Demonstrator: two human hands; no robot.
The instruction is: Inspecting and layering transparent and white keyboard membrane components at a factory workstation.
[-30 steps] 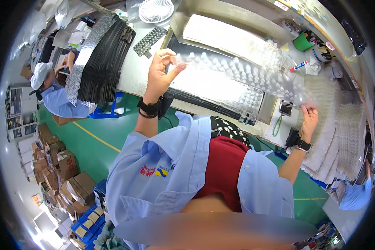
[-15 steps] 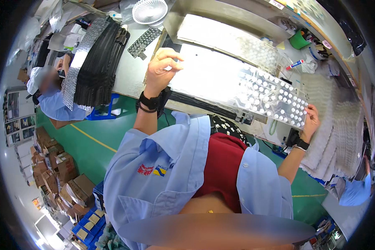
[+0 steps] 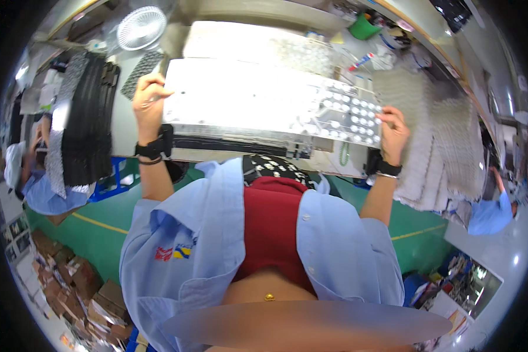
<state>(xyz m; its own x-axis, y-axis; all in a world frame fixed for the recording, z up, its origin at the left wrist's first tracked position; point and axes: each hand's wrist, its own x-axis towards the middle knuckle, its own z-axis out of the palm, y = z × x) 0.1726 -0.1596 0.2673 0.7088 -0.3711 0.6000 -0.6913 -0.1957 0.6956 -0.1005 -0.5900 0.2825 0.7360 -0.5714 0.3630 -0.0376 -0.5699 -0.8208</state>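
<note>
A bright white panel [image 3: 229,82] glows on the bench in front of me. Over its right part lies a clear flexible sheet [image 3: 340,126] carrying rows of round white dots. My right hand [image 3: 395,132] pinches this sheet's right end between thumb and fingers. At the panel's left edge is my left hand [image 3: 149,108], its thumb and fingers pressed together. Glare washes out the surface beside those fingertips, so what they grip cannot be made out. Small dark spots show on the white surface.
Stacked black strips [image 3: 88,120] stand at the left, near a dark perforated piece [image 3: 142,73] and a white fan [image 3: 141,28]. Layered pale sheets [image 3: 416,141] hang over the bench's right side. A red-and-white marker [image 3: 361,61] and a green container [image 3: 365,27] lie behind. Co-workers sit at both sides.
The view has shifted, so the bench appears farther left and more level. My left hand is now at the panel's left edge with fingers pinched. My right hand keeps hold of the sheet's end.
</note>
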